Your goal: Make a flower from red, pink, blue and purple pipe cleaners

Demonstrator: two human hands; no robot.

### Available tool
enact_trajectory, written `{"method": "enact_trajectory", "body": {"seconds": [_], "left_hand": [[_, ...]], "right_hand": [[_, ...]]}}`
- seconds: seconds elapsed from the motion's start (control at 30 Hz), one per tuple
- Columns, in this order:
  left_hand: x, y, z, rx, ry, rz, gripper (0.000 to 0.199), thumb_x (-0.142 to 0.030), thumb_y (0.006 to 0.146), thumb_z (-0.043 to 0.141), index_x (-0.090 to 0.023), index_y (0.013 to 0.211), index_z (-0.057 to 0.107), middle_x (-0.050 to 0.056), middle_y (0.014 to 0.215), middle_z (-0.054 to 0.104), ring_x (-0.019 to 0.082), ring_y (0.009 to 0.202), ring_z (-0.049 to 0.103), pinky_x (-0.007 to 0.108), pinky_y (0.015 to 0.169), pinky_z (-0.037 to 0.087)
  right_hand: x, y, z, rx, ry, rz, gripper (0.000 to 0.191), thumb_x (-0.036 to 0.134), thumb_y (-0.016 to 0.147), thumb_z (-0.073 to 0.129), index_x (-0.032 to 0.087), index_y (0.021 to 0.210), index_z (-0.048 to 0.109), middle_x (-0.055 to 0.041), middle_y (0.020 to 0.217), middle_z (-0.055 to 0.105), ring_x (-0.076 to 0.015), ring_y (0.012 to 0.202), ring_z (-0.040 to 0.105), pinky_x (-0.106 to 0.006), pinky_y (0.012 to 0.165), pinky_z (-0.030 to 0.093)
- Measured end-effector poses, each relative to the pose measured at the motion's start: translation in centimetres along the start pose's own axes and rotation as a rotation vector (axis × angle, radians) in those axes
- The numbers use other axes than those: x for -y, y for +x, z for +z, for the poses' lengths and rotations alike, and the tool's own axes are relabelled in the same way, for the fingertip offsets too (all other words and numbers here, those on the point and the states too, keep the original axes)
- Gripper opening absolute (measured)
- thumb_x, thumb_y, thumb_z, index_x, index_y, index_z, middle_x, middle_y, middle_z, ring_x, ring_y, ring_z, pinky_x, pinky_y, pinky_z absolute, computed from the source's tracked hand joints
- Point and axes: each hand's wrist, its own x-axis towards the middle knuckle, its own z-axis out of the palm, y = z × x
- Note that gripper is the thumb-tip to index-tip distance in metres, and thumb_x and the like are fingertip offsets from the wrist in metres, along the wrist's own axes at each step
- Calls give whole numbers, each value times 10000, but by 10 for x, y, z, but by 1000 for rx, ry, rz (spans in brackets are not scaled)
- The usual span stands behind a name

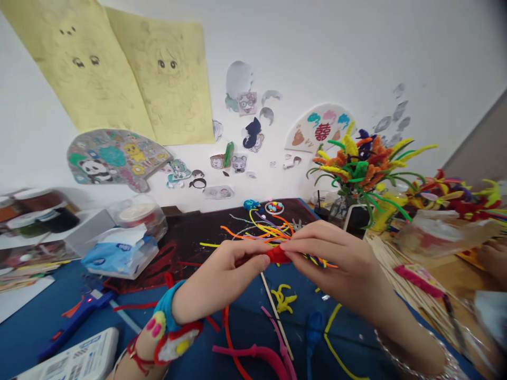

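My left hand (232, 272) and my right hand (336, 256) meet over the table's middle. Between their fingertips is a red pipe-cleaner piece (278, 255), partly covered by the fingers; both hands pinch it, one at each end. Just behind lies a pile of coloured pipe cleaners (257, 229). Below the hands, a thin wooden stick (274, 311) slants down beside a small yellow twisted pipe-cleaner shape (284, 299). Nearer to me are pink pipe cleaners (269, 356), a blue pipe-cleaner piece (315, 332) and a bent yellow one (335, 348).
At left are a blue glue gun (75, 322), a white case (79, 359) and a tissue pack (121, 253). A bead dish (274, 207) stands at the back. Right are a pipe-cleaner bouquet (360, 169), a phone (356, 220), wooden sticks (400, 279) and another person's hand (493, 258).
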Motion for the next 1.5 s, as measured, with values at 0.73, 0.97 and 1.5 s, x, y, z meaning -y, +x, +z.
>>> {"method": "enact_trajectory", "body": {"seconds": [0.73,0.97,1.5], "left_hand": [[5,0,1,108,-165,11,153,-216,908,433,-125,897,555,17,751,615,105,646,594,249,689,474],[12,2,5,101,-381,48,99,-214,904,489,-155,958,430,57,850,686,144,837,649,303,827,491],[18,0,10,-31,-121,148,33,-189,919,469,-159,929,479,43,865,698,108,806,636,204,725,461]], "right_hand": [[-5,-9,3,48,-91,-161,185,81,869,517,182,970,634,-49,882,684,-162,843,603,-330,788,519],[-6,-7,-1,81,-155,-204,209,36,856,498,141,1004,603,-76,900,664,-177,852,581,-329,770,509],[-7,-7,5,60,-108,-256,166,21,866,478,120,942,587,-91,850,641,-183,822,546,-333,749,494]]}}
